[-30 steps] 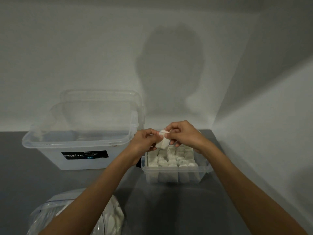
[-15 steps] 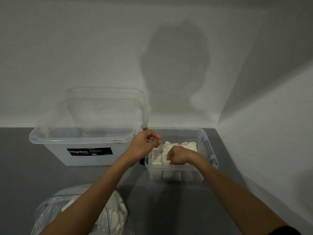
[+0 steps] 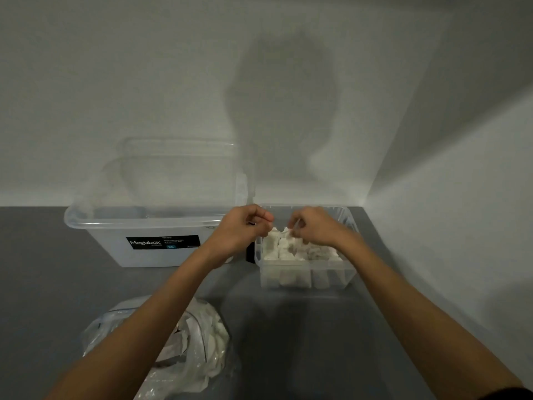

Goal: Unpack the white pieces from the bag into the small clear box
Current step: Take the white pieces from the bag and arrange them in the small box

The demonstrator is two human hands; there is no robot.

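- A bag [image 3: 202, 359] of white pieces [image 3: 219, 336] is laid at the near edge of the desk [image 3: 302, 342].
- The small clear box [image 3: 305, 277], packed with pieces, is set by the far right corner.
- One top piece [image 3: 284, 231] is pinched by the fingers [image 3: 297, 225] of the right hand [image 3: 314, 226].
- The left hand [image 3: 242, 229] is held beside it, with its fingers curled and nothing seen in them.
- A large clear box [image 3: 115, 223] is stood at the far edge.

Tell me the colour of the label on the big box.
Black label with white lettering, seen best in the head view.
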